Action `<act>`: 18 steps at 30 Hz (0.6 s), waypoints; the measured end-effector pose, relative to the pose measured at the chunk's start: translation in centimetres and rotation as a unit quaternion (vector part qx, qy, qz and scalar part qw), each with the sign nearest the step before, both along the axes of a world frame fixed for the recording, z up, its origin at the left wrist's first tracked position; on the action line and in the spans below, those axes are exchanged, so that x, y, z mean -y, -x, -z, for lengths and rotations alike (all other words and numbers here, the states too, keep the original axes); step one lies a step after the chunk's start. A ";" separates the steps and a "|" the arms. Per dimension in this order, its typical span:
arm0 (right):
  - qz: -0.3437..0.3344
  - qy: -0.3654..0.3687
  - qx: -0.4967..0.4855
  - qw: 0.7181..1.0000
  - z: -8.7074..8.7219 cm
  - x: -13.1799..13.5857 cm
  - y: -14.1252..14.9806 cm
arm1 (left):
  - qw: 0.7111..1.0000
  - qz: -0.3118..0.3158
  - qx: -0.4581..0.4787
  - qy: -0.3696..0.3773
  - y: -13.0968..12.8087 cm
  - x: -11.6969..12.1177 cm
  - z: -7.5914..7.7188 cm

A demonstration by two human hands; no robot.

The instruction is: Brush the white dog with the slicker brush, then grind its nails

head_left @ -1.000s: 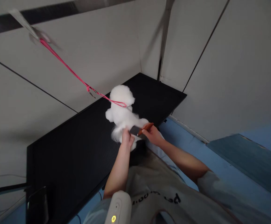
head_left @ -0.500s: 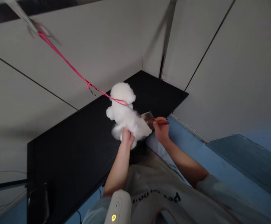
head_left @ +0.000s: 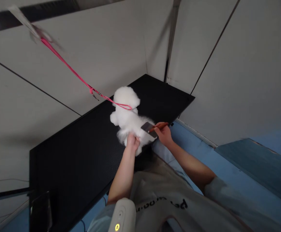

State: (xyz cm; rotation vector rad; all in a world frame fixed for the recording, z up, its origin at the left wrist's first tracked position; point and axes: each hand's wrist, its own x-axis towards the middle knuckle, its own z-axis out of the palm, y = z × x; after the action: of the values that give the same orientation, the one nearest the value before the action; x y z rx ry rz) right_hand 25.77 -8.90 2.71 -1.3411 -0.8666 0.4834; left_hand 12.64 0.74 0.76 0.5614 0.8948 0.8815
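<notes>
A fluffy white dog (head_left: 127, 117) is on the black table (head_left: 82, 154), its head toward the far edge. A pink leash (head_left: 68, 66) loops round its neck. My left hand (head_left: 132, 142) is closed on fur at the dog's near side; its fingertips are partly sunk in the coat. In my right hand (head_left: 164, 132) is a slicker brush (head_left: 149, 129) with an orange-brown handle. The brush's flat head lies against the fur of the dog's hindquarters, its pin side hidden.
A pale bar (head_left: 24, 21) at upper left holds the leash's upper end. Grey wall panels (head_left: 227, 71) stand behind the table. A dark glossy object (head_left: 41, 211) lies at the table's near left corner. A white device with a yellow light (head_left: 123, 214) is at bottom centre.
My right hand has brought the brush left, from beside the dog's rump onto its coat, and the brush has tilted. My left hand keeps its hold at nearly the same place.
</notes>
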 end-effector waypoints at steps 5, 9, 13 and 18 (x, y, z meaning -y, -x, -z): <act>-0.030 -0.030 0.010 0.999 -0.1 -0.1 0.1 | 1.000 0.000 0.020 0.021 0.2 0.2 0.1; 0.001 -0.001 -0.038 0.999 -0.1 -0.4 -0.9 | 0.998 -0.007 0.042 0.040 0.5 0.4 0.0; 0.038 -0.029 -0.020 0.999 -0.8 -0.1 -1.3 | 0.997 0.012 0.046 0.064 0.7 1.0 -0.6; -0.077 0.025 -0.039 0.996 -1.1 0.2 -0.3 | 0.995 0.034 0.059 0.068 0.6 1.6 -1.1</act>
State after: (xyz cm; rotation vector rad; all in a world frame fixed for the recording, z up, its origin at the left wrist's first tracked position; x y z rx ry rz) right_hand 26.06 -9.06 3.83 -1.2974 -0.9020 0.6763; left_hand 12.06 -0.83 1.91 0.4167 0.8168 0.7774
